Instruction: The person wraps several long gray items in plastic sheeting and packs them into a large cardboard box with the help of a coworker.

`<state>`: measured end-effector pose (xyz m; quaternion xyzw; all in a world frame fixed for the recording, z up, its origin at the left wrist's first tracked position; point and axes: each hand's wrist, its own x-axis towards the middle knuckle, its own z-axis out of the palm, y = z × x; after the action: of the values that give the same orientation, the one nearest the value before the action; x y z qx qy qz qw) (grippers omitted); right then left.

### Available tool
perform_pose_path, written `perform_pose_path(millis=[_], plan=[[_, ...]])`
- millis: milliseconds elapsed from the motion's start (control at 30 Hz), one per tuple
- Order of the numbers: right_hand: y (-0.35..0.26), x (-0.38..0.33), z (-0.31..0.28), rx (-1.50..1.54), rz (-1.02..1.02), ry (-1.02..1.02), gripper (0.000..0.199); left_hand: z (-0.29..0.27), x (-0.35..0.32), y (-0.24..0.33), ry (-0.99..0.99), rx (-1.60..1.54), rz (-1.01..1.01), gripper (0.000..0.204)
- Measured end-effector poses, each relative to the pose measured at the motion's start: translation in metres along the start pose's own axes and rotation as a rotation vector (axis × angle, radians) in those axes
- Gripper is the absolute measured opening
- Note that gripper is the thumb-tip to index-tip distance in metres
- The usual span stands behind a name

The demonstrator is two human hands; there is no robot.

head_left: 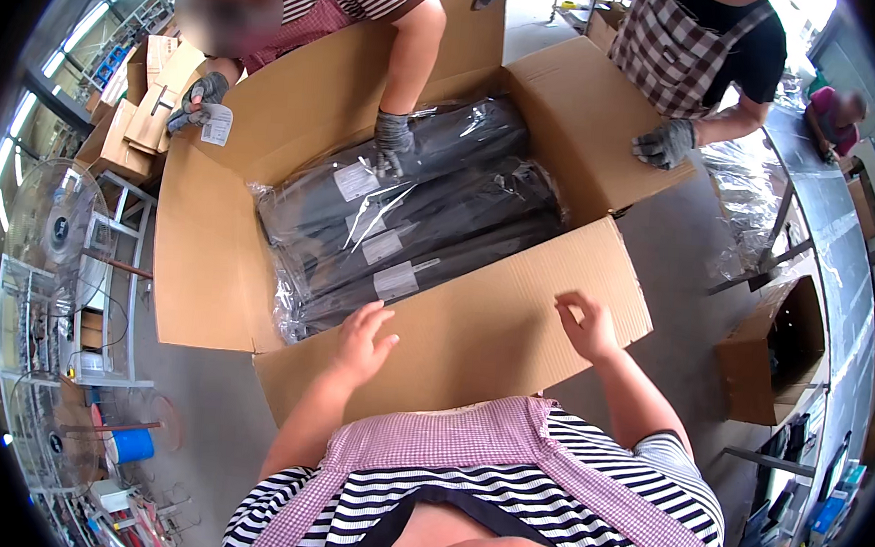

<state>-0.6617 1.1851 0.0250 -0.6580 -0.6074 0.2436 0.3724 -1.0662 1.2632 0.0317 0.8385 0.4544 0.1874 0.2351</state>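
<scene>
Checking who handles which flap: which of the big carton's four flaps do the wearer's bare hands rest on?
The near flap: left hand and right hand rest there; gloved co-workers touch others.

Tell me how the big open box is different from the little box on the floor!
The big carton is packed with dark plastic-wrapped bundles; the little box looks dark inside, contents unclear. Several hands rest on the big carton, including the left hand and right hand; nobody touches the little one. Both are brown cardboard, open.

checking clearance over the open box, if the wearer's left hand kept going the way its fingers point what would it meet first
Probably the dark plastic-wrapped bundles in the cardboard box. The left hand rests on the near flap, fingers pointing over its edge towards them. How far below the flap they lie is unclear.
</scene>
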Motion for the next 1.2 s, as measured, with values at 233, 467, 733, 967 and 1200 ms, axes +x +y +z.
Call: perform_pose_path(millis=[233,467,733,967,1200], plan=[[0.005,-0.138,-0.018,-0.001,0.264,-0.104,0.02,0.069,-0.009,0.041,-0.06,0.059,0.281,0.04],[0.019,-0.227,-0.059,-0.003,0.567,-0.476,0.039,0.111,0.009,0.118,-0.234,-0.096,0.395,0.039],[0.073,-0.284,-0.141,0.156,0.665,-0.491,0.043,0.191,0.026,0.213,-0.695,0.148,0.523,0.051],[0.185,-0.371,-0.279,-0.299,0.875,-0.507,0.054,0.276,0.053,0.398,-0.995,0.163,0.689,0.04],[0.256,-0.37,-0.362,-0.154,0.878,-0.393,0.062,0.341,0.107,0.466,-0.943,0.181,0.605,0.051]])
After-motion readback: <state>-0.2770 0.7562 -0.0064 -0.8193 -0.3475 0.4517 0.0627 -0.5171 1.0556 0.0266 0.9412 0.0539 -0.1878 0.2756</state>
